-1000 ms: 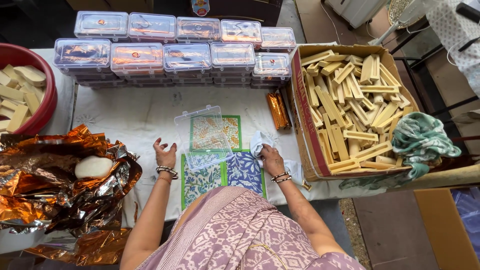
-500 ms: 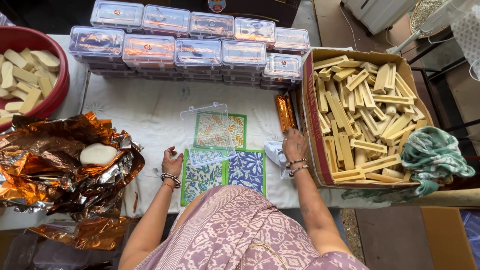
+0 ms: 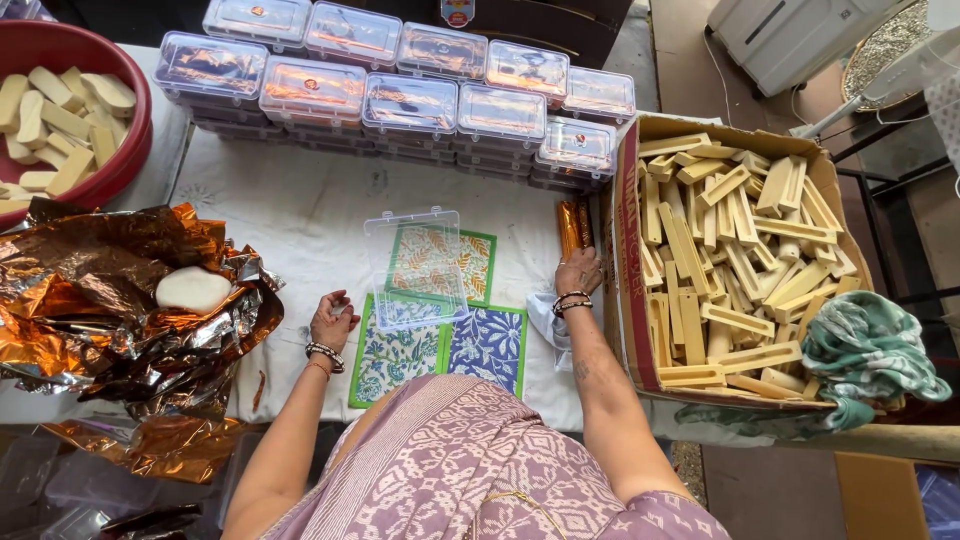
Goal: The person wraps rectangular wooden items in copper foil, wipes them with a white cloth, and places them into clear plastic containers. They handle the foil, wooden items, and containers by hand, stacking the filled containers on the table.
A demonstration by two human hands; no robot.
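Right hand (image 3: 579,272) lies at the right edge of the white-covered table (image 3: 300,215), fingertips on the lower end of the copper-foil-wrapped bar (image 3: 571,226) that sits just beside the wall of the cardboard box (image 3: 628,250); fingers curled loosely over it, not yet closed round it, so contact only, no lift seen. Left hand (image 3: 333,320) rests palm-up and empty, fingers half spread, near the front edge of the table, left of the patterned cards (image 3: 440,330). The clear plastic case (image 3: 415,268) stands open and empty on those cards, mid-table. Judged progress: many closed clear boxes (image 3: 400,100) stacked along the back edge look filled; the open case has nothing in it; the box of pale wooden sticks (image 3: 730,250) is full, and loose copper foil (image 3: 110,310) with a white soap cake (image 3: 192,289) lies at the left edge. So much is packed, the present case not begun. Against the frame half a second earlier: the right hand has moved off the white cloth (image 3: 546,315) up to the wrapped bar; the left hand is almost unchanged.
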